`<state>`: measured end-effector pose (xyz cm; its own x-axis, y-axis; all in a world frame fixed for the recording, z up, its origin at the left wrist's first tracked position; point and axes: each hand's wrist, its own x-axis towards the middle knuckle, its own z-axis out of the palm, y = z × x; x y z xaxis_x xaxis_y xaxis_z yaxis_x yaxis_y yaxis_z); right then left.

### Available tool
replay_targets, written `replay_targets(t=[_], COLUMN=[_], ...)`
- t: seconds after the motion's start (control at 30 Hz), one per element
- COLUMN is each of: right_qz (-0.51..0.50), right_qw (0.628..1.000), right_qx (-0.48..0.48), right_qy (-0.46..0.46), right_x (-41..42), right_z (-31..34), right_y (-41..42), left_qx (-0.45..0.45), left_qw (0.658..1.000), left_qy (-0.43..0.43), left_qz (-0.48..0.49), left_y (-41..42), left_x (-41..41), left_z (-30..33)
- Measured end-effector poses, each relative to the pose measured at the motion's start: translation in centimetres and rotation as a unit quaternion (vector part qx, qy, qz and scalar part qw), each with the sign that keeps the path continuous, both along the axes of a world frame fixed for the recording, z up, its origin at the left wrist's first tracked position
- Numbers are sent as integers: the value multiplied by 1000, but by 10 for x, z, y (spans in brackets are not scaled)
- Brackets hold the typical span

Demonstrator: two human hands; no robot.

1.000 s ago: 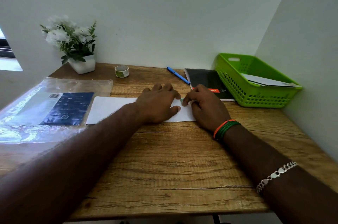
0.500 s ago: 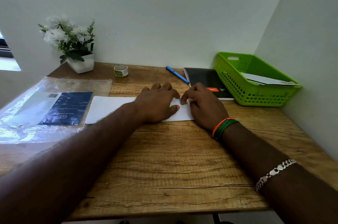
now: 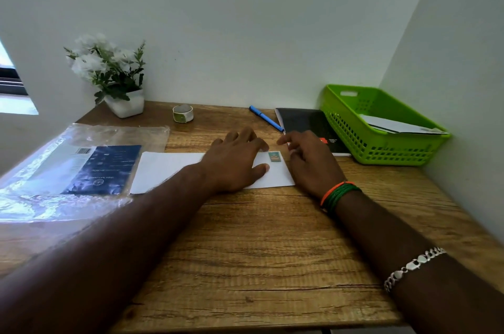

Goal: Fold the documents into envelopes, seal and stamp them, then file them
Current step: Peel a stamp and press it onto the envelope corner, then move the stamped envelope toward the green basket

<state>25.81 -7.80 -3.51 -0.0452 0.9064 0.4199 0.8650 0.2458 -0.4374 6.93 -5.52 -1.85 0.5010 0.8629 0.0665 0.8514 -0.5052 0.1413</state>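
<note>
A white envelope [image 3: 163, 170] lies flat on the wooden desk [image 3: 259, 252]. A small teal and orange stamp [image 3: 274, 156] is stuck near its top right corner. My left hand [image 3: 234, 162] rests palm down on the middle of the envelope, fingers spread. My right hand [image 3: 311, 162] hovers at the envelope's right end, fingers loosely apart, holding nothing. A green plastic basket [image 3: 381, 148] at the right holds white envelopes [image 3: 395, 126].
A clear plastic packet with a blue sheet [image 3: 81, 167] lies at the left. A potted white flower [image 3: 114, 80], a small roll of stamps [image 3: 182, 113], a blue pen [image 3: 266, 118] and a black notebook [image 3: 308, 123] sit along the back. Walls close the back and right.
My right fingers, which pressed the stamp onto the envelope corner, have lifted off and drawn right, uncovering the stamp. My left hand stays on the envelope.
</note>
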Motion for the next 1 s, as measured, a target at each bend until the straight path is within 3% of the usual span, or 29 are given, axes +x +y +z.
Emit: replay_targets(t=[0.13,0.23,0.33,0.47,0.53,0.63,0.73,0.9,1.0], right_qz=[-1,0,10,-7,-10,-12,-2,29,44], right_qw=[997,999,1000,990,986,986,985,972,964], right_qx=[-31,-10,0,-67,-89,-132,-170,-131,-83], right_qy=[-67,-42,-17,-126,-138,-98,4,194,250], right_x=[0,1,2,-4,-6,-8,-11,-6,9], right_z=[-4,-4,-2,1,5,13,24,32,35], right_y=[2,0,-4,-4,-5,-4,-8,-28,-45], left_qx=[-1,-6,-27,-65,-67,-53,-20,-5,-48], left_qw=[1000,998,987,952,937,922,907,843,804], left_qy=[-17,-53,-81,-69,-67,-131,-243,-415,-473], left_qz=[20,44,137,290,337,361,343,344,358], left_y=[-2,-6,-3,-6,-20,-43,-57,-71,-77], left_x=[-2,-8,-35,-91,-108,-121,-126,-130,-127], left_z=[1,13,24,18,14,12,11,20,26])
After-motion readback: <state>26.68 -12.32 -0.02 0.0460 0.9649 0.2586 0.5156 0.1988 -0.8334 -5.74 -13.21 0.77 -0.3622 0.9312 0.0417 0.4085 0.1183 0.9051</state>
